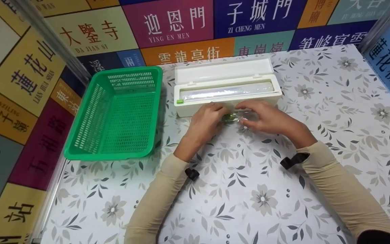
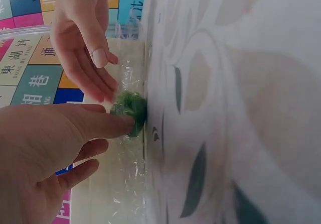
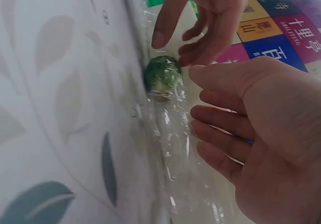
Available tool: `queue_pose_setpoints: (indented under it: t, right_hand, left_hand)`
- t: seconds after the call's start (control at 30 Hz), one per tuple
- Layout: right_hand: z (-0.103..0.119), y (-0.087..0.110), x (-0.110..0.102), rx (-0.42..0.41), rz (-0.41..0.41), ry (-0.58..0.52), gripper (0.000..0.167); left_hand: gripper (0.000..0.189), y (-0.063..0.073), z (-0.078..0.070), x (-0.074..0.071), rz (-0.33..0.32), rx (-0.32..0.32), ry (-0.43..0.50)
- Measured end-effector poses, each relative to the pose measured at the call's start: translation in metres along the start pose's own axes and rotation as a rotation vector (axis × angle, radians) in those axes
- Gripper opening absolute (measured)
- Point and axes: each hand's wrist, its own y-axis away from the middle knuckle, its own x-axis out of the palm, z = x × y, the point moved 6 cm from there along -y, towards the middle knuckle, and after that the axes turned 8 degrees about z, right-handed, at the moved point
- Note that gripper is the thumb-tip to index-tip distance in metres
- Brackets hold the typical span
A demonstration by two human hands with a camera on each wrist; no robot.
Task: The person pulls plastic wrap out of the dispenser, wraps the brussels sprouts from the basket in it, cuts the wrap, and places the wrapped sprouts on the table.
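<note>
A small green vegetable point(image 1: 229, 117), wrapped in clear cling film point(image 3: 170, 153), lies on the table in front of the film box. My left hand point(image 1: 207, 118) pinches it near its left side; in the left wrist view the thumb tip overlaps the green bundle point(image 2: 131, 108). To the right, my right hand point(image 1: 267, 117) stands with fingers extended and spread from the thumb, close to the loose film. In the right wrist view, this hand point(image 3: 266, 118) shows nothing gripped. The vegetable's exact kind is obscured by the shiny film.
Behind the hands stands a white cling film dispenser point(image 1: 227, 105), its lid point(image 1: 223, 70) raised and a film roll point(image 1: 227, 92) inside. A green slider point(image 1: 180, 101) sits at its left end. The green plastic basket point(image 1: 155, 118) is on the left. Printed panels point(image 1: 178, 23) border the table.
</note>
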Motion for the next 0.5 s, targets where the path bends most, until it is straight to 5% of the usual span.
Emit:
queue_pose_setpoints:
  t: [0.5]
  right_hand:
    - [-0.009, -0.002, 0.013, 0.109, 0.015, -0.106, 0.022]
  left_hand:
    - [0.029, 0.006, -0.001, 0.002, -0.049, 0.084, 0.099]
